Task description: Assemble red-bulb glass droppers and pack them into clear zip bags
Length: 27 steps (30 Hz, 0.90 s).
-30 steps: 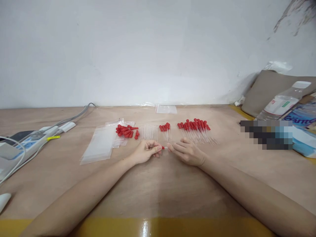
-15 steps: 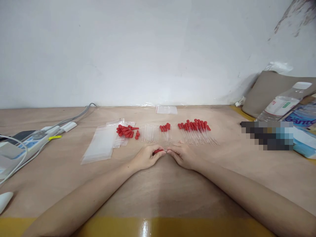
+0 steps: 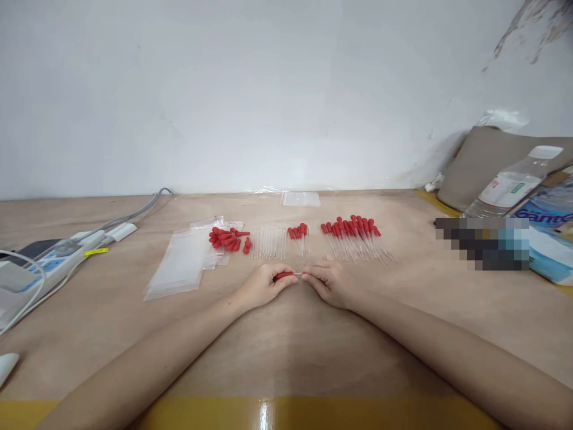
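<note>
- Currently, the left hand (image 3: 264, 286) grips a red bulb (image 3: 283, 276); the right hand (image 3: 332, 284) pinches a clear tube (image 3: 298, 274).
- Position: bulb and tube aligned mid-tabletop (image 3: 304, 346), between near and far edges.
- Step in hand: apparently seating the tube in the bulb.
- Next move calls for straight alignment and light, even pressure.

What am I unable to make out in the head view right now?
All in the head view:
1. The rest of the glass tube: covered by the right hand.
2. Part of the red bulb: covered by the left hand.
3. Exact count of the loose clear tubes: too thin and close together.
4. What lies under the pixelated patch.
5. The white object: cut off by the left edge.
</note>
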{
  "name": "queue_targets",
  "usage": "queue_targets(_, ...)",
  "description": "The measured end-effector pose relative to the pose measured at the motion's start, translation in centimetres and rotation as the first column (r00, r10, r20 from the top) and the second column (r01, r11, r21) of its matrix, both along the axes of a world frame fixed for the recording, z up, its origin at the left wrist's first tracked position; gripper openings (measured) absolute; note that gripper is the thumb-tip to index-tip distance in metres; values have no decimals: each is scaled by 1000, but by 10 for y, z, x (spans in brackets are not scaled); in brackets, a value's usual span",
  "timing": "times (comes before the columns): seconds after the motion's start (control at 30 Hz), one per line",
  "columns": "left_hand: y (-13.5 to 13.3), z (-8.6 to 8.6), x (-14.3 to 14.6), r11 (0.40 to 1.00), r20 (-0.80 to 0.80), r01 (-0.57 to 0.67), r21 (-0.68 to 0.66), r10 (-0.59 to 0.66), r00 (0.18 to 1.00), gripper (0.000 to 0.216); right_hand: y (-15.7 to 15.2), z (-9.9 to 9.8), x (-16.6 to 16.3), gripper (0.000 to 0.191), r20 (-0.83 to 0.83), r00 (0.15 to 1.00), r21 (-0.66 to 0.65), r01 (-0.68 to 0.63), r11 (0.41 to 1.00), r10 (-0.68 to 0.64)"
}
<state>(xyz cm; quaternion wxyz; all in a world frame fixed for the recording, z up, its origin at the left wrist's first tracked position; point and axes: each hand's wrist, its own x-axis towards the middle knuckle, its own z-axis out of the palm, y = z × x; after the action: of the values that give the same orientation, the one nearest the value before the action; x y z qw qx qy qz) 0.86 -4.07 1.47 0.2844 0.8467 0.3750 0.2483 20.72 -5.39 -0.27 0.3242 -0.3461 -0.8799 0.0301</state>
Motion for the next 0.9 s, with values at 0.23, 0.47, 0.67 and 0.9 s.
queue_targets(0.23,0,-2,1,997,37,44,66,-47,998,19,0,8,-3,31,54,998,-154,37,987,-29)
queue_targets(0.47,1,-2,3,990,33,72,118,-77,996,20,-1,16,-4,34,99,995,-289,27,957,2)
queue_targets(0.67,12,-1,-16,928,70,-130,350,112,991,44,5,29,12,28,70,990,-216,134,967,-122)
queue_targets(0.9,50,10,-57,661,60,-470,584,543,838,19,53,46,41,22,108,788,-330,604,725,-607)
